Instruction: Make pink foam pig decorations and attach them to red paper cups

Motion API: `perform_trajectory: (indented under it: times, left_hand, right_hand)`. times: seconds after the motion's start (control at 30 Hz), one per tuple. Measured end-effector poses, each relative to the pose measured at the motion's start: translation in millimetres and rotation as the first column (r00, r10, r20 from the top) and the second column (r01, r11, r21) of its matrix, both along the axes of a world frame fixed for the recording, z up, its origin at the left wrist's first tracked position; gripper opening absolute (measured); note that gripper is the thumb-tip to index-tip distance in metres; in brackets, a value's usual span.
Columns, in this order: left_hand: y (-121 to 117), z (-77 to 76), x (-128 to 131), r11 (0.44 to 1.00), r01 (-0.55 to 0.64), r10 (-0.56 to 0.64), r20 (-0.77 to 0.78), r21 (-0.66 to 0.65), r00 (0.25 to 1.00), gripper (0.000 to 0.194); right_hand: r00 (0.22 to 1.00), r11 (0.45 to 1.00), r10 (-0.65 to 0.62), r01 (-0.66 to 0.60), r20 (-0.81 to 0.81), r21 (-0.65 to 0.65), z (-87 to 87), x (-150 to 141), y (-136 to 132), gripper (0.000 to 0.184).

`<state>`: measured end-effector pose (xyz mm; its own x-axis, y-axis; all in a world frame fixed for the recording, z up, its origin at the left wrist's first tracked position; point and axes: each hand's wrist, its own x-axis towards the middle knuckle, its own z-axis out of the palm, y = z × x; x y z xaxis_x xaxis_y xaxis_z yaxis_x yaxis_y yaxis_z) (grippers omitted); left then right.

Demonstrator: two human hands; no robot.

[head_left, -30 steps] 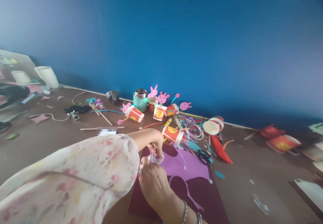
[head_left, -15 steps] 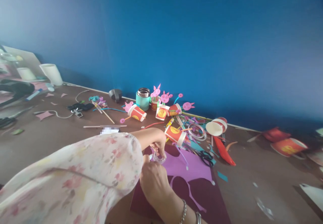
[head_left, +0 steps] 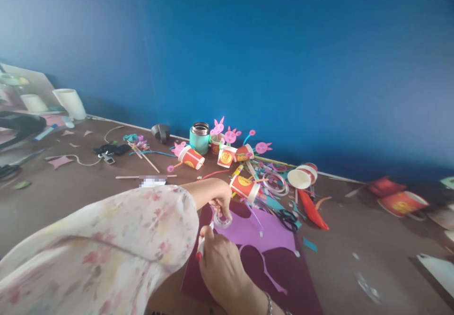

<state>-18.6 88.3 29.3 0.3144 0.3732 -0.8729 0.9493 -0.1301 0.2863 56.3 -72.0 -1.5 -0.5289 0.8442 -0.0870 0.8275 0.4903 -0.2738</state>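
Observation:
My left hand [head_left: 222,202] reaches in from the left, its fingers closed on the rim of a roll of clear tape [head_left: 222,221]. The roll rests over a cut sheet of purple paper [head_left: 273,232]. Closer to me, my right hand [head_left: 223,263] is wrapped round a slim white marker [head_left: 201,246] with a red end. The marker's upper end points towards the tape roll; the fingers partly hide its middle. Below both hands lies a dark maroon sheet [head_left: 301,286]. A red paper cup [head_left: 244,187] lies on its side just beyond my left hand.
Several cups with pink paper faces [head_left: 230,136] stand or lie near a teal jar [head_left: 199,140] by the blue wall. Scissors [head_left: 288,219] and paper scraps lie right of the purple paper. A red pouch-like piece [head_left: 314,211] lies further right.
My right hand has moved slightly down and right, away from the tape roll, and turned so that the marker's red end shows. The left hand stays at the roll.

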Motion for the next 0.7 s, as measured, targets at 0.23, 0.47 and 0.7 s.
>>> perform_trajectory:
  times: [0.23, 0.47, 0.7]
  left_hand:
    - [-3, 3.8, 1, 1.000, -0.012, 0.012, 0.008, -0.002, 1.000, 0.036]
    - [0, -1.5, -2, 1.000, -0.023, 0.023, 0.016, -0.017, 1.000, 0.041]
    - [-4, 3.2, 0, 0.999, -0.042, 0.042, 0.007, -0.016, 0.999, 0.040]
  right_hand:
    - [0.978, 0.998, 0.061, -0.054, -0.202, 0.036, -10.6, 27, -1, 0.019]
    - [0.884, 0.984, 0.019, -0.100, -0.466, -0.149, -4.0, 60, 9, 0.016]
    - [0.727, 0.846, -0.254, -0.154, -0.638, -0.511, -11.7, 80, 28, 0.016]
